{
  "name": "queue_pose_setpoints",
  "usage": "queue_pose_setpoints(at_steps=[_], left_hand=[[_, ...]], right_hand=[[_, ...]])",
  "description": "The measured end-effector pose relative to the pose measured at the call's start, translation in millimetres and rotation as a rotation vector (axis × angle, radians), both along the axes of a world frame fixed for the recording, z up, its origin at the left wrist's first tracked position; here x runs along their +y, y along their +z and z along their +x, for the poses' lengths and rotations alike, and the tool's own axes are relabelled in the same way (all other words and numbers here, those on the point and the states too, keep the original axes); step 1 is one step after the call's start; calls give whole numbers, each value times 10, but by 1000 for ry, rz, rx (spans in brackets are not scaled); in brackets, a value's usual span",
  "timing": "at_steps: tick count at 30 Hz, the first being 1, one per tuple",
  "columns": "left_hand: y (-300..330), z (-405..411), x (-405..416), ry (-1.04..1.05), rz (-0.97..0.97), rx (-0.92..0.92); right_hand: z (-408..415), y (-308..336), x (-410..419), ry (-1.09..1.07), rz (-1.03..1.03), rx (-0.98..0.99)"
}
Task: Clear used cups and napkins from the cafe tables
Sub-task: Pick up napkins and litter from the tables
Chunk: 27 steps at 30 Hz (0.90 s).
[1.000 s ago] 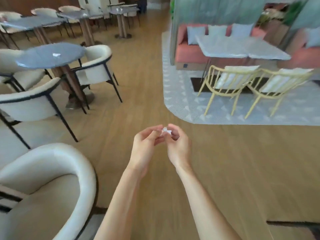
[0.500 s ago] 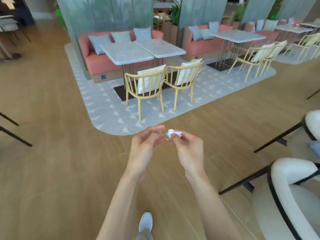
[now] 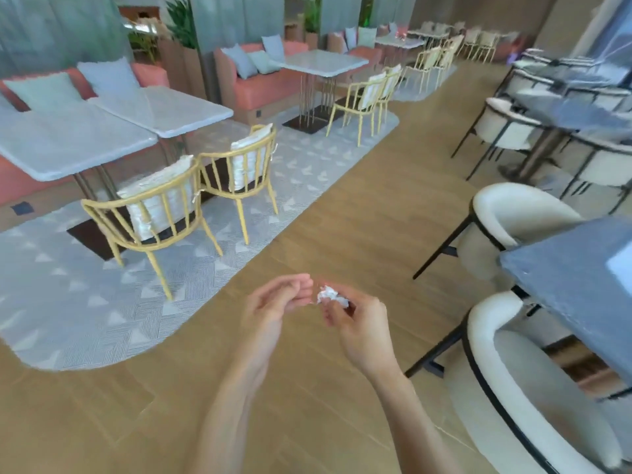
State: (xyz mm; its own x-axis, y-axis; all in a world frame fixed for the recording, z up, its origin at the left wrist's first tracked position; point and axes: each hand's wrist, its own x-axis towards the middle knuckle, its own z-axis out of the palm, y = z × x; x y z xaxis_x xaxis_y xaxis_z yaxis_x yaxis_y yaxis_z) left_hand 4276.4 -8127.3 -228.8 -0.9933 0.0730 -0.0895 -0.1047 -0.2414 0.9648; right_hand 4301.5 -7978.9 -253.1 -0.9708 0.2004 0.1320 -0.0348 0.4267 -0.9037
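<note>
Right out in the aisle, over the wooden floor (image 3: 342, 206), a small crumpled white napkin (image 3: 331, 295) sits pinched at the fingertips of the right hand (image 3: 359, 323). It is balled so tightly that it has no clear long axis and points no particular way; its ragged edge sticks up and a little toward the left hand (image 3: 273, 309). That left hand holds nothing: its fingers are loosely curled, their tips just beside the napkin, and whether they touch it cannot be told. Both forearms reach forward from the bottom of the view, bare.

Further out, on the right, two cream tub chairs (image 3: 519, 378) with black frames stand against a dark grey table (image 3: 574, 278), whose corner juts toward the aisle. More of the same chairs and grey tables line the right side farther back. On the left, a pale patterned rug (image 3: 85, 302) carries two yellow wooden chairs (image 3: 160, 213) with white cushions, tucked beside a pair of white marble-look tables (image 3: 68, 142). Behind them runs a coral bench (image 3: 260, 87) with grey and pale green cushions, and beyond that another white table, more yellow chairs and potted plants (image 3: 181, 25). The aisle itself runs open between rug and grey tables. No writing or label can be read anywhere.
</note>
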Motion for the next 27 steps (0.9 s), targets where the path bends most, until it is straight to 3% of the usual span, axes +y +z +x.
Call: queue_pose_setpoints(at_steps=[10, 17, 27], left_hand=[[-189, -1589, 1205, -160, -44, 73], [-103, -2811, 2430, -173, -104, 121], [79, -4246, 3554, -147, -72, 177]], right_hand=[[-1113, -168, 1582, -463, -166, 71], [-2281, 4, 2707, -406, -395, 101], [-3540, 168, 4080, -511, -390, 95]])
